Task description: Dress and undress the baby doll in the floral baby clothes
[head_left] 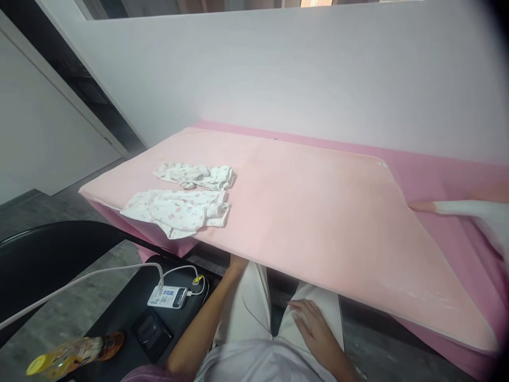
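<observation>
My left hand (238,262) rests by my left knee at the table's front edge, its fingers hidden under the edge. Over my right thigh lies my right hand (312,323), fingers spread and nothing in them. A white patterned garment (177,209) lies folded near the left front edge of the pink table cover (310,212). Just behind it is a second white printed garment (194,175), bunched up a little.
Another person's hand (423,207) with a white sleeve touches the cover at the right. On a black seat to my left are a white power bank (167,297) with cables, a dark flat object (151,334) and a yellow-capped bottle (75,356). A white wall (298,74) stands behind.
</observation>
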Available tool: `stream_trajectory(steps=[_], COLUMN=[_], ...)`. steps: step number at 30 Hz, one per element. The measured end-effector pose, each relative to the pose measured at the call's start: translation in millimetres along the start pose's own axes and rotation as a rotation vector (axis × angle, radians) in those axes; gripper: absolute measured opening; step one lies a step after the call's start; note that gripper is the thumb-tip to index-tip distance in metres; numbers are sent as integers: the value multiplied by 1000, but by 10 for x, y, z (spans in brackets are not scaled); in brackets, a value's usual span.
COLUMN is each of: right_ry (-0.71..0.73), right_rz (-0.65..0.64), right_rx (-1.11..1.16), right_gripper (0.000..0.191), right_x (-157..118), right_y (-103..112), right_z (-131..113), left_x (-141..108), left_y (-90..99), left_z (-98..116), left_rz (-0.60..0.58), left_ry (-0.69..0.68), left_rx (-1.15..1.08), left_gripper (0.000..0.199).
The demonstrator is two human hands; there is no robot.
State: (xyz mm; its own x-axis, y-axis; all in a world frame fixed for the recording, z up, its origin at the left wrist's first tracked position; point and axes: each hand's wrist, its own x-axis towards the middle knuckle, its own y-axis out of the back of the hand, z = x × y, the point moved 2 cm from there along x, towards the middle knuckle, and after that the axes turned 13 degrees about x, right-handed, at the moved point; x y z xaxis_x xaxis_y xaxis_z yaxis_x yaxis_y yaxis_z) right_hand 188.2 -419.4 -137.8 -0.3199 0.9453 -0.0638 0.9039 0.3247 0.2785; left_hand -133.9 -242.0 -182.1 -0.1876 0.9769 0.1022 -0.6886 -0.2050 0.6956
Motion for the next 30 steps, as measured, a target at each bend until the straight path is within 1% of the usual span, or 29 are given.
stream_trajectory(steps=[2, 4, 5, 6, 8, 9, 12, 14, 15, 18, 20, 22, 23, 24, 26, 27, 28, 30], right_ry=[82, 129, 142, 149, 146, 137, 99, 80, 70, 44, 42, 55, 63, 73, 94, 107, 122, 161], right_rz=[203, 334, 381, 417, 467, 484, 508, 505, 504, 500, 501, 503, 508, 513, 530, 543, 559, 586], right_rx=[-186, -322, -377, -428, -520, -561, -637, -654, -658, -650, -625, -592, -578, -566, -544, -526, -497, -412], right_gripper=[38, 48, 54, 59, 63, 62, 59, 58, 58, 59, 59, 57, 56, 55, 52, 50, 48, 43], right_x=[-213, -351, -387, -399, -366, -328, -191, -126, -111, -124, -157, -184, -193, -199, -206, -210, -216, -231], right_y=[148, 218, 221, 205, 141, 107, 56, 75, 95, 156, 181, 194, 197, 199, 193, 183, 165, 101], right_z=[450, 779, 892, 970, 1044, 1051, 1019, 981, 961, 913, 900, 904, 910, 915, 912, 894, 860, 729], left_x=[-3, -81, -149, -235, -458, -588, -1015, -1307, -1451, -1871, -2130, -2344, -2423, -2477, -2496, -2456, -2381, -2127], left_y=[-73, -97, -93, -80, -33, -1, 124, 228, 285, 470, 595, 716, 773, 827, 929, 982, 1040, 1184], left_z=[46, 109, 146, 185, 257, 285, 285, 165, 61, -367, -646, -829, -868, -868, -744, -626, -476, -119], left_rz=[13, 21, 19, 13, -8, -20, -72, -120, -147, -206, -226, -226, -222, -215, -200, -190, -177, -123], left_ry=[-2, -36, -62, -87, -108, -106, -122, -124, -100, 51, 146, 206, 225, 230, 171, 102, 3, -259], left_rx=[21, 50, 67, 90, 140, 165, 227, 240, 232, 191, 186, 200, 208, 217, 228, 233, 239, 266], left_gripper=[24, 27, 26, 24, 15, 16, 30, 33, 34, 31, 29, 27, 26, 26, 26, 26, 25, 23])
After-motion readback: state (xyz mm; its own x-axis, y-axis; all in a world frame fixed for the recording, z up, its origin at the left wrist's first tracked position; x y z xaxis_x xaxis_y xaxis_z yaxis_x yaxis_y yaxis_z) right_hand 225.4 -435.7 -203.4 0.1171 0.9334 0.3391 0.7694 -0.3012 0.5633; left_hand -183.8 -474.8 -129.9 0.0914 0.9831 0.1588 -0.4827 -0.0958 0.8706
